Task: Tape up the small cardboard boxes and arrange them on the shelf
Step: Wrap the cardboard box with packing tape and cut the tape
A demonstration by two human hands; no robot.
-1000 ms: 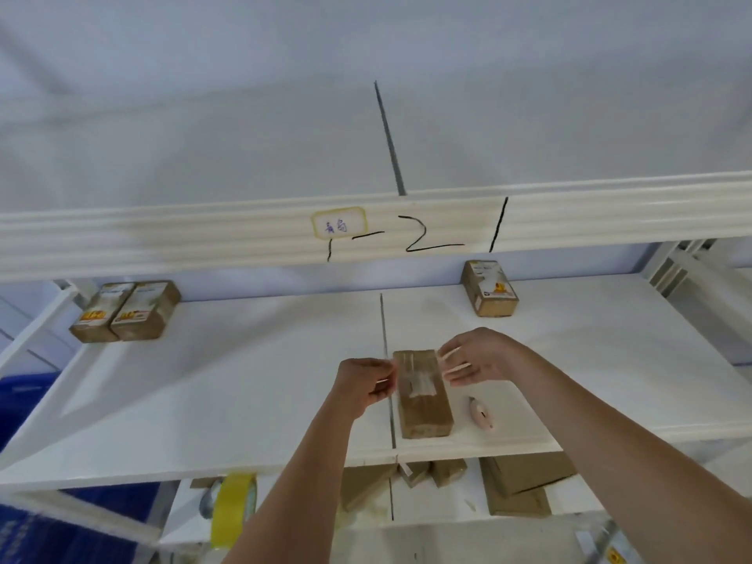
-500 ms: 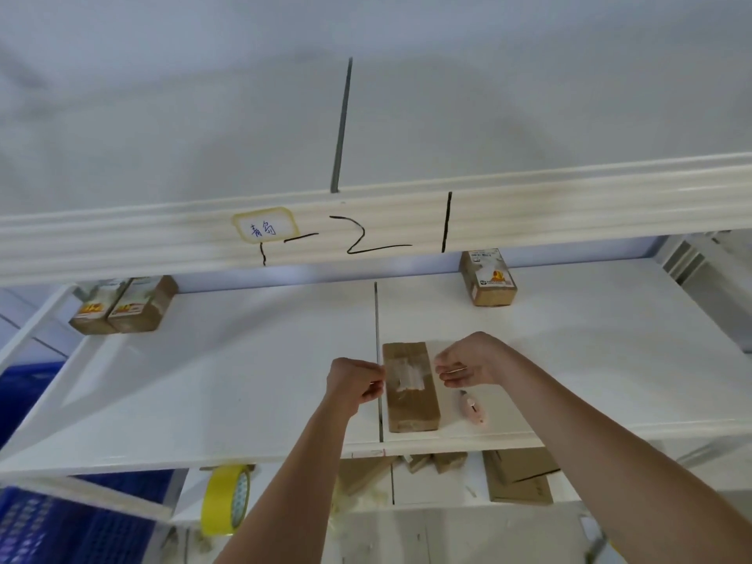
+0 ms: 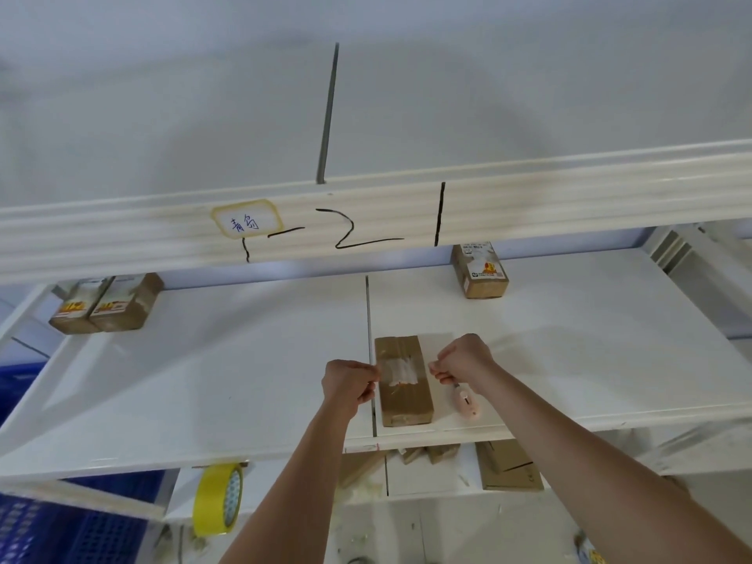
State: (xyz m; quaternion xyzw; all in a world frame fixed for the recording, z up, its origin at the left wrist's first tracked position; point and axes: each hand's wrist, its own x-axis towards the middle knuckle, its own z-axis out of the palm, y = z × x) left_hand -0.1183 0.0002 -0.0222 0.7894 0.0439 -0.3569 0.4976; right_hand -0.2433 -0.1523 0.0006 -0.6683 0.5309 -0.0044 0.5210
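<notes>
While flat, brown box [image 3: 404, 380], clear-taped.

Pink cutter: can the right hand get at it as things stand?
Probably yes, once freed. The cutter lies on the shelf just under the right hand, nothing over it; but that hand is pinching the tape stretched across the box.

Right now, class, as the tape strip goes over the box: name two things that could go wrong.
1. Both hands, left hand and right hand, pinch the clear tape strip taut across the cardboard box; uneven lowering may wrinkle it or set it crooked.
2. The pink cutter lies by the right wrist near the shelf's front edge; a nudge might knock it off.
</notes>
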